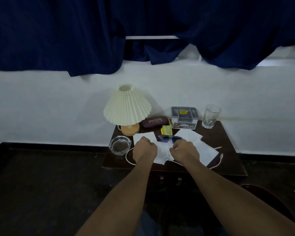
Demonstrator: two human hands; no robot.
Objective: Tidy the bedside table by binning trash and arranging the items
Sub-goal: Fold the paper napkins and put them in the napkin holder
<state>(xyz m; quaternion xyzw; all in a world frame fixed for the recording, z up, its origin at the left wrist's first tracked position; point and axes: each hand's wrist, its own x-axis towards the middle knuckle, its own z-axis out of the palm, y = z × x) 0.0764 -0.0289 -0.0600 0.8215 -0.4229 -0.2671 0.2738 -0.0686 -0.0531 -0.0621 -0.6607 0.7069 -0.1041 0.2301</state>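
Your left hand (144, 149) and right hand (184, 150) sit apart, fingers curled into the white paper (162, 150) on the counter (228, 140). Blue sunglasses (169, 139) lie just beyond, between them.

Bare forearms (126, 193) (dark blue trousers (148, 225) below).

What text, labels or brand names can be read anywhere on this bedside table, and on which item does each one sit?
"PRINCE OPTICALS": on the lid of the maroon glasses case. The smaller lines above and below it are too small to read.
Grey organiser box: the front sticker and the yellow label inside are both too blurred to read.
Yellow packet: it has a red mark, too small to read.
No other text shows.
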